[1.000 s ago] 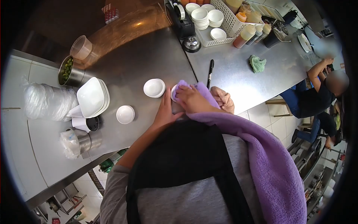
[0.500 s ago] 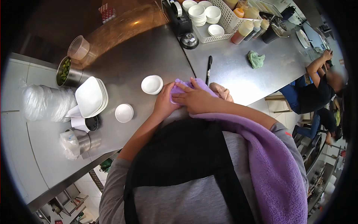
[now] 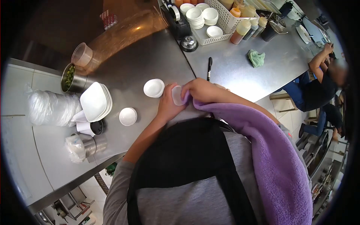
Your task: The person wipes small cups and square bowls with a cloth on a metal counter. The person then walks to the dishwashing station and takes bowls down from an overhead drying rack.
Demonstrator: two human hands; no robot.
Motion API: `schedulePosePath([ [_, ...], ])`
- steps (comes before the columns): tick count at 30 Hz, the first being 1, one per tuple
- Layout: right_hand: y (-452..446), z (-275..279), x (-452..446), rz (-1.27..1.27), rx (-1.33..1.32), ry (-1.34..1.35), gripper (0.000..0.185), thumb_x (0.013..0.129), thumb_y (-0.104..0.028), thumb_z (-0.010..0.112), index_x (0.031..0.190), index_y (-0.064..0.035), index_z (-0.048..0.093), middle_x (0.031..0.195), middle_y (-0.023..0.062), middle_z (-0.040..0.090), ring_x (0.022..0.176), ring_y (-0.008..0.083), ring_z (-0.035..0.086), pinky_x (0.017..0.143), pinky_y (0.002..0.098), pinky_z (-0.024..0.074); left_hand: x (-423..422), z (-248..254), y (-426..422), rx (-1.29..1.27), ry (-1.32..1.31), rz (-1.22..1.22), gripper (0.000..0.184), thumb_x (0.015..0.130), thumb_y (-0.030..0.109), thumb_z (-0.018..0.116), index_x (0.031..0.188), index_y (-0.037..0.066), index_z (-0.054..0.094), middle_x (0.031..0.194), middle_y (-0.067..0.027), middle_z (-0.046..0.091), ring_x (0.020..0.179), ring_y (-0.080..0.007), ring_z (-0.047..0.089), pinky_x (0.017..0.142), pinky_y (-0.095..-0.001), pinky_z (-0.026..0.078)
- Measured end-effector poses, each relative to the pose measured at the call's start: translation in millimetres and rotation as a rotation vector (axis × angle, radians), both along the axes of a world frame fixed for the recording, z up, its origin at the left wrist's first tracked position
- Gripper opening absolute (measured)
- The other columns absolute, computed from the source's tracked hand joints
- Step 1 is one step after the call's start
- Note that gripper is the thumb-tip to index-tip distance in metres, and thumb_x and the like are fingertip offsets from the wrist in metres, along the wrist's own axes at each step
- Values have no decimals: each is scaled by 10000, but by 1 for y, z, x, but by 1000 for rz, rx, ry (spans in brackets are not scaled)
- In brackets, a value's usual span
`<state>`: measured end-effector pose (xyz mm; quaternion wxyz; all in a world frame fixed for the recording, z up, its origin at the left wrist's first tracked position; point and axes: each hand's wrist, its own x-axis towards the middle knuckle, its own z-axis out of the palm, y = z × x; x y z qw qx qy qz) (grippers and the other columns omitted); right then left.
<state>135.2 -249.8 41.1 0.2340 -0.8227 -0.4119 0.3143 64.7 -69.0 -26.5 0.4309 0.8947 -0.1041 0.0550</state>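
My left hand (image 3: 168,104) is wrapped round a small white bowl (image 3: 176,96) in front of my chest. A fuzzy purple towel (image 3: 275,165) hangs over my right shoulder, and its free end is bunched in my right hand (image 3: 200,90) against the bowl's right side. The right fingertips are partly hidden by the cloth. Just left of my hands stand two more small white bowls on the steel counter, one (image 3: 153,88) close to my left fingers and another (image 3: 128,116) nearer me.
Stacked white dishes (image 3: 93,102), a metal pot of green pieces (image 3: 70,77) and plastic-wrapped goods (image 3: 52,107) stand left. Beyond my hands are a black marker (image 3: 209,69), a bell (image 3: 188,44), a green cloth (image 3: 256,58), and a bowl basket (image 3: 214,39). Another person (image 3: 318,90) is at right.
The towel end that covered the bowl has been drawn back to the right, exposing the bowl in my left hand. My right hand has closed from lying flat to gripping the cloth.
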Motion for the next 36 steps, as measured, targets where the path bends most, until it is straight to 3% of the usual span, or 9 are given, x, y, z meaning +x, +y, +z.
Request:
schedulePosePath([
  [2,-9,-14,-3,-801,622,603,329,832,8,436,1113,2,608,960,102,660,835,227,642,729,325,506,1,4,1,-5,-78,2,866,559,232,869,1232,45,357,1283,-201,434,1197,-371,453,984,-427,404],
  [6,-5,2,-26,-1284,973,826,391,871,18,377,1241,16,504,1047,121,623,887,187,625,792,291,506,-3,28,2,-29,-33,-35,898,603,315,861,1265,50,315,1403,-217,301,1312,-343,331,1060,-431,325],
  [8,12,1,-40,-1260,1163,759,400,878,9,387,1265,-5,486,1120,142,605,980,219,607,887,334,481,0,39,0,-130,-36,-60,902,643,355,841,1298,49,302,1430,-208,272,1343,-321,297,1075,-430,307],
  [10,22,23,-51,-667,1012,-191,358,866,-35,450,1215,-32,530,1132,132,614,1079,288,571,961,400,431,-1,60,-9,-626,116,-173,958,731,489,741,1404,64,208,1479,-148,232,1372,-273,259,1093,-394,282],
  [13,29,57,-38,-96,787,-768,338,840,-76,498,1171,-42,559,1177,123,595,1167,341,508,1024,431,363,-15,104,-27,-1157,405,-241,919,804,708,431,1430,77,199,1457,-105,280,1361,-247,284,1102,-374,277],
  [20,75,42,-41,-580,919,-450,332,831,-95,531,1155,-28,563,1225,153,550,1191,347,477,1037,459,330,-2,124,-22,-1422,569,132,783,901,690,208,1357,70,353,1336,-87,430,1269,-202,406,1051,-329,343],
  [25,60,41,-17,-238,916,-586,374,853,-86,499,1217,-5,533,1243,178,526,1200,350,459,1058,439,315,4,131,-31,-1668,461,120,766,905,685,227,1341,71,365,1289,-76,456,1229,-196,441,1025,-329,364],
  [31,93,29,-34,-866,1059,537,419,961,-195,392,1301,46,435,1349,205,440,1279,297,400,1063,351,297,4,94,-17,-1189,337,248,737,914,659,276,1342,66,367,1291,-76,455,1203,-178,458,1005,-311,370],
  [36,91,12,-63,-783,925,405,474,924,-195,480,1329,37,401,1282,211,491,1199,290,469,1025,340,342,33,66,11,-699,113,426,467,995,415,369,1346,112,424,1243,-91,498,1107,-188,477,944,-323,378],
])
